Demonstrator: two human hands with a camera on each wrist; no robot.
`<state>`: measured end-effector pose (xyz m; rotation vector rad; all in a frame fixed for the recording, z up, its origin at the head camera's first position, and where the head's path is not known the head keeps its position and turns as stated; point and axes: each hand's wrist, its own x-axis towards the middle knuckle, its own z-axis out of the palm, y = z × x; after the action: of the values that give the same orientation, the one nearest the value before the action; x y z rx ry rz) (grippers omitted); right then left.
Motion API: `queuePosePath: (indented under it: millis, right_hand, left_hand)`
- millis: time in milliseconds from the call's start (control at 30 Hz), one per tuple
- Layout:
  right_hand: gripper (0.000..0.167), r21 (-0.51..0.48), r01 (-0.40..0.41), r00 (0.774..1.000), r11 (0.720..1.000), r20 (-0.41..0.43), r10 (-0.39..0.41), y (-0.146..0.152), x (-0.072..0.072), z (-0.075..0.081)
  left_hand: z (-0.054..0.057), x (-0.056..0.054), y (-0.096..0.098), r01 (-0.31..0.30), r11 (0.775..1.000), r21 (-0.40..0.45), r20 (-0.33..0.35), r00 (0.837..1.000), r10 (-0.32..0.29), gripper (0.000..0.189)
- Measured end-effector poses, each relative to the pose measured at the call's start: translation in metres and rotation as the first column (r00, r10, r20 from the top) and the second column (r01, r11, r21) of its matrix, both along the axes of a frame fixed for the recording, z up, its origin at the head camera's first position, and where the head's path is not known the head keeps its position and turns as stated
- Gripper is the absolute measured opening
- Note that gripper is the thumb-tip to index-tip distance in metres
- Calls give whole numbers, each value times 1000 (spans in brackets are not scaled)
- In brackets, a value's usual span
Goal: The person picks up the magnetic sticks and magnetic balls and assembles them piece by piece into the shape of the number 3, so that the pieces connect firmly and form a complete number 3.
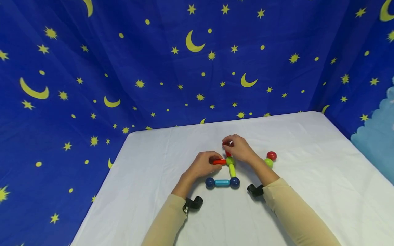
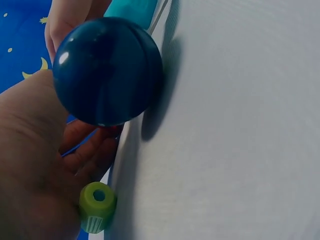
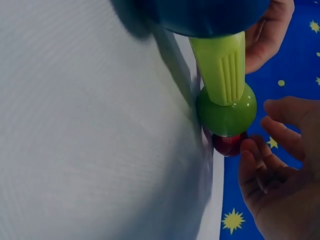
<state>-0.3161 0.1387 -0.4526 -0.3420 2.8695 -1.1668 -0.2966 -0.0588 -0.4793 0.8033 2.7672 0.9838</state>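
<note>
My left hand (image 1: 204, 164) curls its fingers and thumb round a red rod (image 1: 220, 161), whose right end meets a green ball (image 1: 230, 161). Beyond that ball, my right hand (image 1: 241, 149) holds a red ball (image 3: 229, 145) with its fingertips, at the far end of another red rod (image 1: 228, 154). A yellow-green rod (image 1: 232, 171) runs toward me from the green ball to a dark blue ball (image 1: 234, 182). From there a light blue rod (image 1: 222, 182) leads left to a second dark blue ball (image 1: 210, 182). Near my left palm shows the end of a green rod (image 2: 97, 207).
A loose red ball (image 1: 272, 156) and a light green ball (image 1: 268, 163) lie beside my right forearm. The white-covered table (image 1: 147, 205) ends at a blue curtain (image 1: 172, 68) with yellow moons and stars. Black wrist cameras (image 1: 194, 203) hang close over the table.
</note>
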Motion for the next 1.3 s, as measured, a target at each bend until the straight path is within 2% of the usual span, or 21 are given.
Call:
queuePosePath:
  millis: [133,267,400,533,633,767,867,1000,1200,1300]
  right_hand:
    - [27,2,-31,999,1000,5,31,-2,1,1]
    - [25,5,-72,997,997,-5,72,-4,0,-1]
    - [24,-1,-65,998,998,-7,65,-3,2,-3]
    - [25,-24,-56,998,998,-17,55,0,4,-6]
    - [27,-33,-53,998,998,-35,52,1,5,-8]
    - [27,-35,-39,998,999,-47,38,3,6,-10]
    - [28,-37,-25,999,999,-39,24,4,7,-11]
    - [33,-47,1,1000,999,10,-1,8,10,-14]
    - [34,-41,0,1000,999,27,1,13,12,-18]
    - [33,-35,-8,1000,999,19,9,15,12,-18]
  left_hand:
    - [4,1,-1,16,1000,-26,1,1000,-16,27]
    - [8,3,0,46,994,-100,-43,998,-51,24]
    - [10,6,1,55,992,-115,-66,996,-63,24]
    - [9,7,-3,25,999,-40,-57,998,-27,26]
    - [9,5,-13,-20,1000,11,-80,997,21,26]
    - [10,1,-29,-81,997,14,-117,990,82,24]
    - [12,0,-41,-125,992,-17,-84,989,123,24]
    - [16,1,-55,-151,986,-74,15,988,152,25]
    - [22,2,-68,-160,982,-105,71,983,168,30]
    - [26,3,-70,-142,978,-154,130,978,162,34]
